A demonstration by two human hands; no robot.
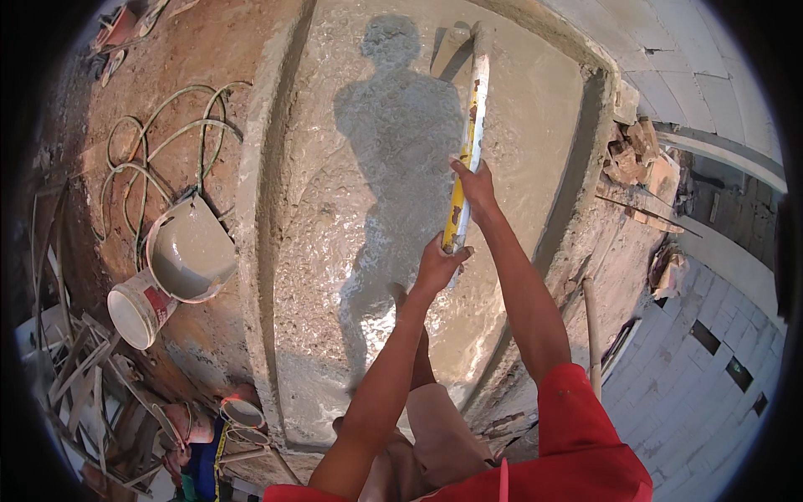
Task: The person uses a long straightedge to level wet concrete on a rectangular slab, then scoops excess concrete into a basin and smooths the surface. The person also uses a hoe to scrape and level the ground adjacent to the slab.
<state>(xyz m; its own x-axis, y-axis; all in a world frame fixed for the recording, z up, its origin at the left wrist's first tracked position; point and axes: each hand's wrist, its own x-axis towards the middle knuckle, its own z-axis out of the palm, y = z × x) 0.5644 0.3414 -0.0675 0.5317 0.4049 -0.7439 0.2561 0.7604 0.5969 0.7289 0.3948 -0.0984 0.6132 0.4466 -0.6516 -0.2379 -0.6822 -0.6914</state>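
Both my hands grip the long white and yellow handle of a hoe (475, 105). My left hand (439, 264) is closed round the near end of the handle. Farther up the shaft, my right hand (475, 186) is wrapped round it. The flat, mud-coated blade (453, 48) is at the far end, over wet grey concrete (519, 125). My shadow falls across the concrete, which fills a long bed between raised edges. A bare leg of mine stands in the wet mix, with the foot hidden.
Left of the bed's raised edge (261, 167) lie a coiled hose (144, 151), a tub of grey slurry (194, 251) and a white bucket (138, 314). A co-worker's blue garment (209, 456) shows lower left, near scrap wood. Broken blocks (636, 155) lie along the right edge.
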